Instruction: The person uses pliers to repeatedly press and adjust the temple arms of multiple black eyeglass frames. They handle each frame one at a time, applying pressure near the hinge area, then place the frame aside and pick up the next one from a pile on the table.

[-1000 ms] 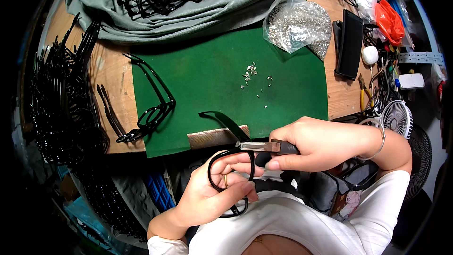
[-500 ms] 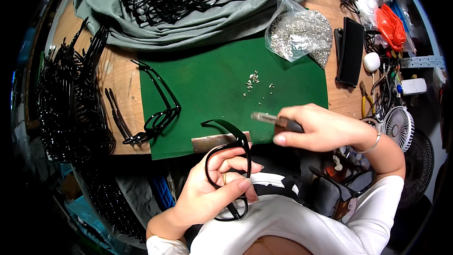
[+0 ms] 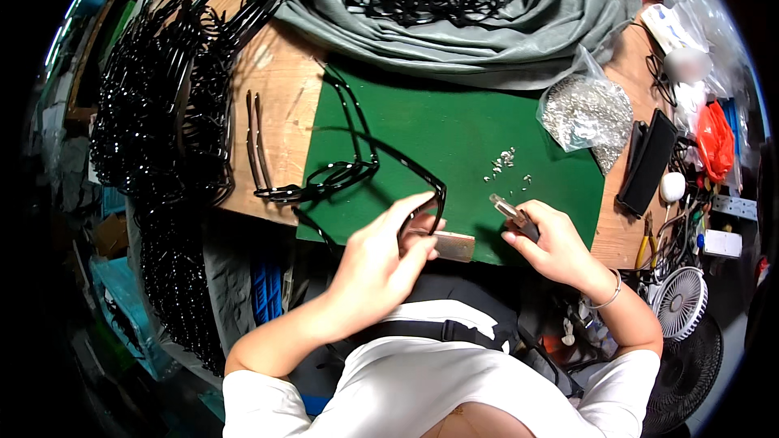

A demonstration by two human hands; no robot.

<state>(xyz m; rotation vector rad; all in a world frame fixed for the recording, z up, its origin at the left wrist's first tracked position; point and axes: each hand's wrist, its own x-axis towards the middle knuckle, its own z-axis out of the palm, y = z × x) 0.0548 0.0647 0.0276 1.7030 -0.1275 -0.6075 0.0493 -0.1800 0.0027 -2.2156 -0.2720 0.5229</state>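
My left hand [image 3: 381,255] grips a black spectacle frame [image 3: 422,172], raised at the near edge of the green mat [image 3: 462,113], with a long arm reaching toward the upper left. Its fingers partly hide the frame and a textured metal plate [image 3: 454,248] behind it. My right hand [image 3: 552,243] is closed on a plier-like tool [image 3: 511,212], apart from the frame, tip pointing up-left. Another pair of black frames [image 3: 341,174] lies on the mat's left part. Small silvery pieces [image 3: 503,161] are scattered right of centre, below a clear bag of similar pieces [image 3: 580,113].
A heap of black frames [image 3: 162,105] covers the left side; more sit on grey cloth [image 3: 454,65] at the back. Right: a black case [image 3: 645,166], red bag [image 3: 714,138], yellow-handled pliers [image 3: 645,247], white fan [image 3: 677,304], cables and clutter around the wooden table's edge [image 3: 268,65].
The tool has left the frame; my right hand holds it apart. My left hand has turned over and lifted the frame toward the mat. The view has shifted, moving the scene rightward.
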